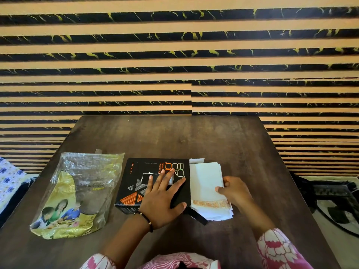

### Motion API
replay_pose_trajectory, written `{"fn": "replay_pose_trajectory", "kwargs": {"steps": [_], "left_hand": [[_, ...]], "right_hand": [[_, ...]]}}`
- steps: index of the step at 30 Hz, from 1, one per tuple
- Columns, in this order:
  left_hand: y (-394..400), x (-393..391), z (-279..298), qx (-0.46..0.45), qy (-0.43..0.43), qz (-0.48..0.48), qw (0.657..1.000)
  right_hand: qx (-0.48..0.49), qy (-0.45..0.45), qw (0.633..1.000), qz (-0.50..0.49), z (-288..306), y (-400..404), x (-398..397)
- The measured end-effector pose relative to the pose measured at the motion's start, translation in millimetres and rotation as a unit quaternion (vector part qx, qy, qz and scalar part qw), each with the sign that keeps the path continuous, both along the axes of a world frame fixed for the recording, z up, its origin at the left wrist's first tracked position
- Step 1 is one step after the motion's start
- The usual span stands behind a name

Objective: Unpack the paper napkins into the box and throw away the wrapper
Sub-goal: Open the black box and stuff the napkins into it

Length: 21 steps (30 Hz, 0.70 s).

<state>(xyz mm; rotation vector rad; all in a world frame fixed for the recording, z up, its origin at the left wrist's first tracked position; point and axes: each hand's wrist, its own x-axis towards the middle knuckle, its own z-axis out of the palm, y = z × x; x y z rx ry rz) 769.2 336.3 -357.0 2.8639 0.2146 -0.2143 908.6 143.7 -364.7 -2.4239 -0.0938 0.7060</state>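
A black box (136, 177) with orange and grey triangles lies flat in the middle of the dark wooden table (194, 136). My left hand (163, 199) rests flat on its top, fingers spread. A stack of white paper napkins (206, 183) with an orange band sticks out of the box's right end. My right hand (236, 191) grips the stack's right edge. The wrapper (77, 193), a crumpled clear and yellow plastic bag with printed figures, lies flat to the left of the box.
A striped black and tan wall stands behind the table's far edge. A floral cloth (9, 183) shows at the left. A dark object on a pale floor (334, 200) sits beyond the table's right edge.
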Motion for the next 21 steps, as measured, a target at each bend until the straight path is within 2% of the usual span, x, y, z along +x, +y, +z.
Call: {"fn": "replay_pose_trajectory", "kwargs": {"steps": [4, 7, 9, 16, 21], "left_hand": [[-0.5, -0.6, 0.6, 0.005, 0.008, -0.008, 1.0], [-2.0, -1.9, 1.5, 0.005, 0.005, -0.009, 1.0], [-3.6, -3.6, 1.4, 0.013, 0.005, -0.012, 1.0], [-6.2, -7.0, 3.5, 0.009, 0.002, -0.019, 1.0], [-7.7, -8.0, 3.4, 0.021, 0.009, -0.021, 1.0]], "right_hand": [[0.044, 0.099, 0.994, -0.029, -4.8, -16.2, -3.3], [0.104, 0.211, 0.971, -0.048, 2.1, -23.6, -4.1], [0.118, 0.245, 0.961, -0.056, 6.2, -25.7, -0.7], [0.117, 0.165, 0.977, -0.074, 6.8, -10.1, 4.4], [0.056, 0.086, 0.994, -0.031, 5.3, 4.4, -2.5]]}}
